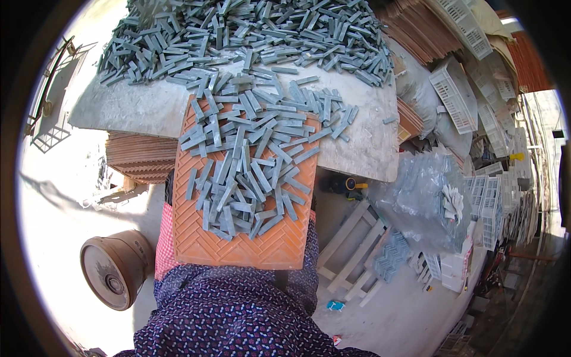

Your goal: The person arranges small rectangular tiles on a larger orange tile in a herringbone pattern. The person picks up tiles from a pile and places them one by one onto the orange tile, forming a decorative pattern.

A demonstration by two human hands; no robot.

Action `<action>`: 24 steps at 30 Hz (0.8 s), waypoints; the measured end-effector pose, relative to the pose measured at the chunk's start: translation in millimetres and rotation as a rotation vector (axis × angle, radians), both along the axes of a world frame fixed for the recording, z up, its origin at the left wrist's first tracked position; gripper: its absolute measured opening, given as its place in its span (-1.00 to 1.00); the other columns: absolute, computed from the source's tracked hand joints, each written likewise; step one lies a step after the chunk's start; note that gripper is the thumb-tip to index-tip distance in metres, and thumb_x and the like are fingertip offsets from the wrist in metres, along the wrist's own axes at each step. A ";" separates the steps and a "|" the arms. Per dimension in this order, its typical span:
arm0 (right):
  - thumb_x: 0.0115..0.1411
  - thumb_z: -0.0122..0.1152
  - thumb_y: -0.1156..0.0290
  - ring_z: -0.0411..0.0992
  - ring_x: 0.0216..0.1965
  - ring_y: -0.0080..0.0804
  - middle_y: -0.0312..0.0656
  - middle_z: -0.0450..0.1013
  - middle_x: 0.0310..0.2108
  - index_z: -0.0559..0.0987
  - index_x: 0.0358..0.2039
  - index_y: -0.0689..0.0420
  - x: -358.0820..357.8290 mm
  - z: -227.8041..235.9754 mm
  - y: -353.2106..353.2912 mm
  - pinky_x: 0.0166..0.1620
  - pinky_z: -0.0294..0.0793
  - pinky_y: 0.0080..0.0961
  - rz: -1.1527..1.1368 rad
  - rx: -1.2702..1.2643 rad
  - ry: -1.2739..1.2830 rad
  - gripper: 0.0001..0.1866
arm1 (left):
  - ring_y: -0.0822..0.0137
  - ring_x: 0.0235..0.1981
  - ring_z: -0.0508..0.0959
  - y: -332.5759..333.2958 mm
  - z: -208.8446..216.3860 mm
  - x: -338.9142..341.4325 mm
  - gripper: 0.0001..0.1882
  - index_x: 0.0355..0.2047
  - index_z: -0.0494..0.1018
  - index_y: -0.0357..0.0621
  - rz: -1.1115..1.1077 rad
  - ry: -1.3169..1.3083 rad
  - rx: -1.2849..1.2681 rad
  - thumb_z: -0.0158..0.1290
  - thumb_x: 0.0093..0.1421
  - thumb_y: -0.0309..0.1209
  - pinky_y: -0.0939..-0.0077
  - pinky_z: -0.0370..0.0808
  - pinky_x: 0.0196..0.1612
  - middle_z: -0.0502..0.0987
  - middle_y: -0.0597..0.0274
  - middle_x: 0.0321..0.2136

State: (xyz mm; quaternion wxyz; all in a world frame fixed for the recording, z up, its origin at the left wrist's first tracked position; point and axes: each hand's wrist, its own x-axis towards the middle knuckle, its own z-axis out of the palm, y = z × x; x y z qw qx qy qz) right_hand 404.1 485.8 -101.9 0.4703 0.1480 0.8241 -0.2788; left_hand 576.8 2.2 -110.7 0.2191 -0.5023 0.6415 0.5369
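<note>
Neither of my hands shows in the head view. An orange tray (250,257) with herringbone grooves slopes from my lap up onto the edge of a pale, dusty table (366,149). Loose grey-green stone strips (238,172) lie jumbled over its middle and far part. They point in many directions, and the grooves near me and along the left side are bare. Beyond the tray's far end, the strips run on into a large heap (250,35) spread across the back of the table.
Orange trays (143,156) are stacked below the table at left, behind a brown round tub (113,268). On the right stand a plastic-wrapped stack (416,196), white crates (455,95) and a wooden pallet (351,250). A herringbone tile sheet (391,256) lies beside the pallet.
</note>
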 end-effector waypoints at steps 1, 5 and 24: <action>0.01 0.11 0.24 0.47 -0.36 -0.09 -0.09 0.50 -0.42 0.53 -0.41 0.13 0.5 -0.4 0.3 -0.28 0.42 -0.25 0.005 0.001 -0.004 -0.76 | 0.07 -0.31 0.49 1.4 0.2 4.2 -0.79 -0.39 0.43 -0.29 -0.005 -0.012 0.006 -0.02 0.09 -0.36 0.32 0.41 -0.22 0.47 -0.08 -0.44; 0.03 0.10 0.23 0.47 -0.36 -0.10 -0.09 0.51 -0.41 0.53 -0.41 0.13 1.1 -3.1 2.7 -0.27 0.42 -0.25 0.031 -0.001 -0.026 -0.76 | 0.03 -0.34 0.50 5.2 3.1 16.6 -0.79 -0.43 0.44 -0.29 -0.027 -0.049 0.024 -0.02 0.08 -0.35 0.29 0.42 -0.25 0.48 -0.10 -0.48; 0.02 0.24 0.37 0.43 -0.36 -0.19 -0.08 0.41 -0.30 0.48 -0.17 0.14 -202.2 134.6 -132.9 -0.33 0.45 -0.33 0.247 -0.299 1.197 -0.67 | -0.02 -0.14 0.41 10.8 138.3 -234.3 -0.65 -0.13 0.35 -0.22 -0.545 0.809 -0.859 0.04 0.02 -0.50 0.25 0.37 -0.11 0.40 -0.02 -0.16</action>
